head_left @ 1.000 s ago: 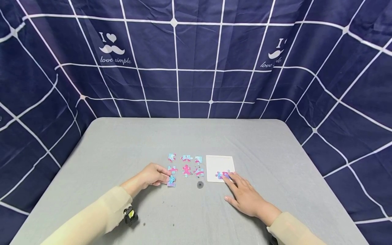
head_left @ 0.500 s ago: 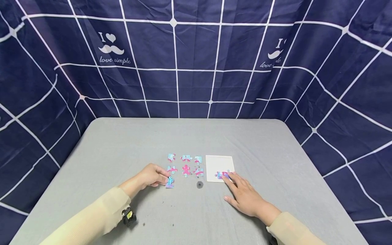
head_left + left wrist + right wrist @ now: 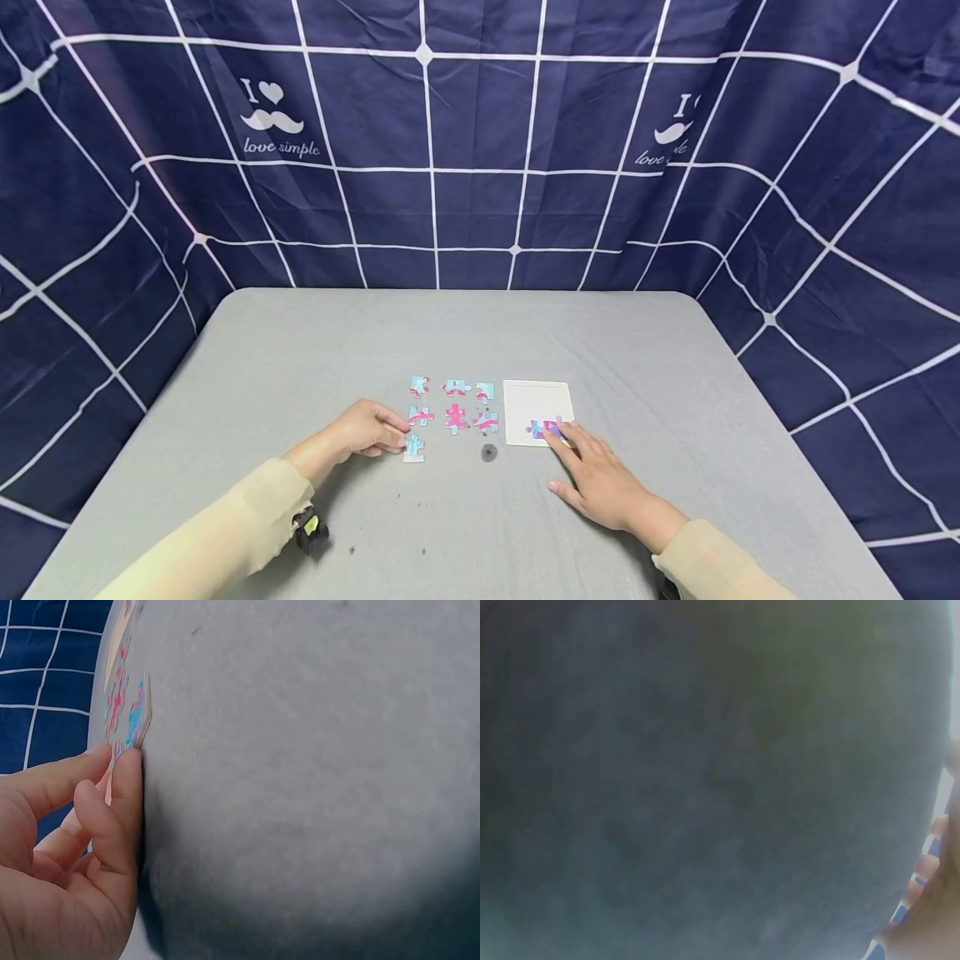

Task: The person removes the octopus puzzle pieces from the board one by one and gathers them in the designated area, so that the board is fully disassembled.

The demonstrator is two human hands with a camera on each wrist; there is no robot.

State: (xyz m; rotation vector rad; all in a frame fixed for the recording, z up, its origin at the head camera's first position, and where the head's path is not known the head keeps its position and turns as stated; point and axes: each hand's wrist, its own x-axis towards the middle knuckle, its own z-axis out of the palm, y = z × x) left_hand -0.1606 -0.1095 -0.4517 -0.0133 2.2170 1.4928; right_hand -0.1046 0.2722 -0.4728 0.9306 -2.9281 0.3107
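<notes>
My left hand [image 3: 365, 431] holds a blue jigsaw piece [image 3: 414, 448] by its left side, low at the table surface. In the left wrist view, thumb and fingers pinch that jigsaw piece [image 3: 137, 716] at its near end. On the right, my right hand [image 3: 600, 482] lies with fingers extended, their tips touching purple and blue jigsaw pieces [image 3: 540, 429] in the white square tray [image 3: 534, 400]. The fingers partly cover those pieces. Only an edge of the right hand [image 3: 934, 907] appears in its wrist view.
Left of the tray lie two rows of loose pink and blue jigsaw pieces, among them a pink piece [image 3: 455, 417] and a corner piece [image 3: 486, 389]. A dark round spot [image 3: 489, 452] marks the grey tablecloth [image 3: 465, 333]. Dark blue gridded curtains [image 3: 480, 208] enclose the table.
The left hand has drawn its jigsaw piece slightly left and toward me, apart from the row above. Its surface now looks paler. The right hand stays put.
</notes>
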